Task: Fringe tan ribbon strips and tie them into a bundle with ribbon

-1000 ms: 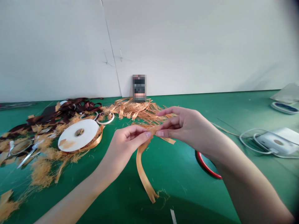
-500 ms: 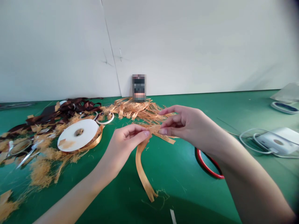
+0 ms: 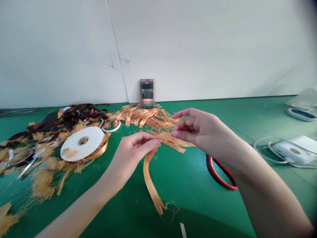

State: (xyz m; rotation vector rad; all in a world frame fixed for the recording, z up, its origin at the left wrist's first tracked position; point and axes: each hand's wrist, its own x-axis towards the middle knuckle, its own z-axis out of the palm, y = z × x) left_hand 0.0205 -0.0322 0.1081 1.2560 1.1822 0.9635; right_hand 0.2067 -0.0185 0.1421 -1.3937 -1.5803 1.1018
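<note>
My left hand (image 3: 137,145) pinches a strip of gold ribbon (image 3: 150,180) between thumb and fingers. Its long tail curves down to a notched, stringy end over the green table. On the other side of the pinch, the ribbon's short end looks frayed. My right hand (image 3: 195,127) is just right of that end, thumb and middle finger closed in a pinch with the index finger raised. Whatever lies in this pinch is too fine to make out. Behind both hands lies a heap of cut, fringed gold ribbon pieces (image 3: 148,115).
At left, a white ribbon spool (image 3: 83,145) lies among tan fluff, dark brown ribbon (image 3: 81,115) and scissors (image 3: 31,165). A red loop handle (image 3: 223,177) shows under my right forearm. A white device with a cable (image 3: 294,148) sits at right. A blurred box (image 3: 147,94) leans against the wall.
My right hand has shifted slightly right and up, away from the frayed ribbon end. My left hand and the ribbon tail have hardly moved.
</note>
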